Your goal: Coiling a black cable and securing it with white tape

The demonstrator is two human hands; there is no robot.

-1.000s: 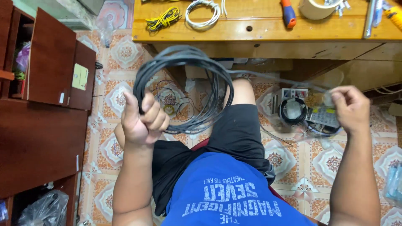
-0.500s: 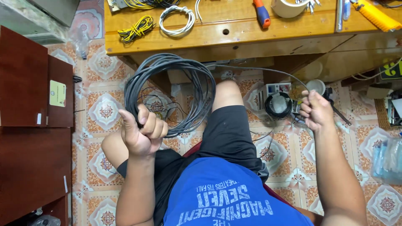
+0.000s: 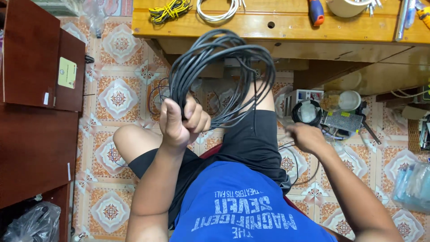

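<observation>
The coil of grey cable [image 3: 221, 76] stands upright as a loop, its round face turned toward the camera, rising from the fist toward the wooden workbench [image 3: 286, 27] and hanging over the person's lap. The left hand [image 3: 182, 120] is clenched tight around the bottom of the coil, forearm raised. The right hand [image 3: 305, 136] reaches out low over the tiled floor [image 3: 118, 96], blurred; whether it pinches the loose strand cannot be told.

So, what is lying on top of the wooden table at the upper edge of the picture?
On the wooden table lie a yellow wire bundle, a white cable coil, a screwdriver handle and a tape roll. The frame cuts off the rest.
</observation>
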